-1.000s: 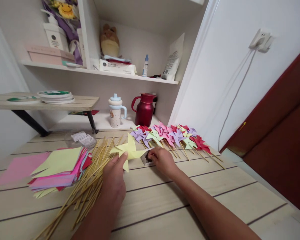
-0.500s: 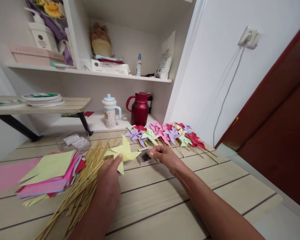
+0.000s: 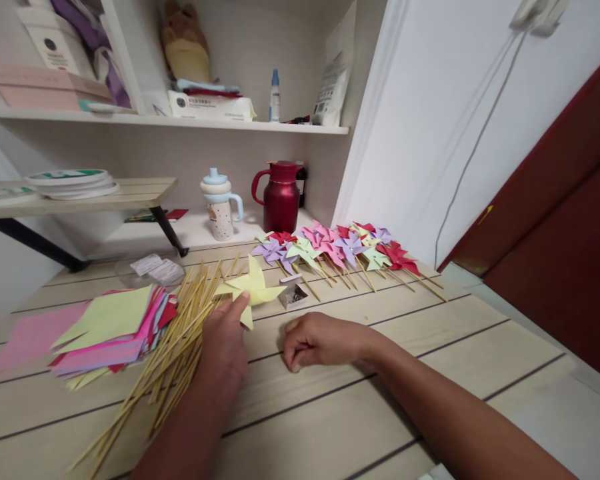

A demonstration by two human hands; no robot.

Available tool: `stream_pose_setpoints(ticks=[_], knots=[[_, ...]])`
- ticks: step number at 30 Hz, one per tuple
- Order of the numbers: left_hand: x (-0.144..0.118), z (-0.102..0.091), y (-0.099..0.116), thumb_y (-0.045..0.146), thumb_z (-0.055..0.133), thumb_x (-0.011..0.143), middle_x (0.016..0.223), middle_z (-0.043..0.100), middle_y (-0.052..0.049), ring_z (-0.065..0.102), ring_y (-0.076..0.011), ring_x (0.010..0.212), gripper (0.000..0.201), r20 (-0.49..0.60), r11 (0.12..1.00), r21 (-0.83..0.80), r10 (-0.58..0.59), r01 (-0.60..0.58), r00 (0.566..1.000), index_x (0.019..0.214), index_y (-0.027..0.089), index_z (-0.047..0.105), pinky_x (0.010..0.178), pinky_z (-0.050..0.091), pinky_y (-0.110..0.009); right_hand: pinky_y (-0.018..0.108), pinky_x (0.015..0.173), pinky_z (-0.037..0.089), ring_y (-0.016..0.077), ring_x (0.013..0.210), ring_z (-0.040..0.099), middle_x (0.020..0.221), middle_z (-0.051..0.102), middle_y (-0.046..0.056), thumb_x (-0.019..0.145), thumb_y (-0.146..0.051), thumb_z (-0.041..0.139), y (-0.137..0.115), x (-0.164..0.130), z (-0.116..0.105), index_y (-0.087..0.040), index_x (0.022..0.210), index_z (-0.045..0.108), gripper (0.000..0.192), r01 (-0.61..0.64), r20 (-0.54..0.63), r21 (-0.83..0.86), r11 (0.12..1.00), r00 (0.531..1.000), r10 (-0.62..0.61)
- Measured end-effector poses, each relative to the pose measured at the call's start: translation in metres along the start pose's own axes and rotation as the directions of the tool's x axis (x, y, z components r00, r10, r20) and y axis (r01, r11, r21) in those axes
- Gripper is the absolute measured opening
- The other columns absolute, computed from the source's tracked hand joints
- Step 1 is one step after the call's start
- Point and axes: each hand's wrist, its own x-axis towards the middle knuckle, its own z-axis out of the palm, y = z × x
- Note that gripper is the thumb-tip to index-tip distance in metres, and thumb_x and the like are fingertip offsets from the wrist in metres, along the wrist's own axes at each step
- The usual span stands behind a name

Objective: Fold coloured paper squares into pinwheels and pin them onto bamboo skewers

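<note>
My left hand point(image 3: 226, 340) pinches a yellow paper pinwheel point(image 3: 260, 293) at its centre, thumb on top, above a heap of thin wooden sticks point(image 3: 177, 353). My right hand point(image 3: 316, 341) is closed, its fingertips curled down close to the tabletop; whatever they hold, if anything, is too small or hidden. Just beyond it stands a small open box point(image 3: 294, 295) with tiny dark pieces inside. Left of the sticks lies a stack of coloured paper sheets point(image 3: 107, 323), yellow-green on top, with cut slits showing.
Finished-looking pinwheels on sticks point(image 3: 350, 248) lie in a row at the table's back right. Behind them are a red jug point(image 3: 281, 200) and a speckled cup point(image 3: 221, 217). A small raised stand point(image 3: 145, 191) with tape rolls point(image 3: 75, 185) is at back left.
My right hand has drawn back from the small box toward me and turned its fingers downward. The left hand keeps its pinwheel in nearly the same place. The view has tilted down.
</note>
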Motion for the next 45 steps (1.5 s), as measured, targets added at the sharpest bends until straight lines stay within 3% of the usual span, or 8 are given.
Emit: stream_pose_setpoints(ticks=[17,24,34,45], knots=[[-0.0051,0.0041,0.0038,0.007,0.073,0.069,0.068,0.072,-0.002,0.064,-0.0094,0.056,0.008,0.029,0.999,-0.013,-0.033,0.034,0.999,0.076,0.01,0.072,0.058,0.05,-0.019,0.019,0.054,0.033,0.0081,0.057,0.043,0.063,0.049,-0.006,0.076,-0.025,0.074,0.0051,0.0006,0.003,-0.018,0.08,0.074,0.008,-0.161,-0.115,0.122,0.979,0.978,0.175],[-0.0045,0.0025,0.0028,0.007,0.072,0.071,0.074,0.073,-0.003,0.065,-0.0084,0.061,0.011,0.043,0.999,-0.009,-0.036,0.036,0.998,0.082,0.008,0.072,0.06,0.049,-0.017,0.019,0.055,0.038,0.0097,0.06,0.049,0.071,0.063,-0.001,0.081,-0.024,0.068,0.0101,0.0012,0.0039,-0.016,0.081,0.075,0.011,-0.177,-0.163,0.189,0.966,0.964,0.209],[-0.0052,0.003,0.0024,0.009,0.075,0.067,0.07,0.072,-0.002,0.063,-0.0102,0.059,0.018,0.045,0.999,-0.013,-0.052,0.052,0.998,0.084,0.009,0.071,0.062,0.05,-0.021,0.02,0.058,0.036,0.0109,0.065,0.05,0.071,0.06,-0.002,0.075,-0.011,0.067,0.0076,0.0027,0.0033,-0.017,0.076,0.072,0.008,-0.236,-0.275,0.121,0.964,0.925,0.261],[-0.0026,0.0003,0.0009,0.012,0.074,0.068,0.068,0.072,-0.002,0.063,-0.0102,0.06,0.007,0.089,0.999,-0.003,-0.049,0.049,0.995,0.075,0.011,0.073,0.062,0.047,-0.02,0.02,0.058,0.037,0.0107,0.064,0.051,0.072,0.063,-0.001,0.076,-0.004,0.058,0.007,0.0033,0.0023,-0.017,0.079,0.071,0.018,-0.252,-0.314,0.093,0.963,0.911,0.269]])
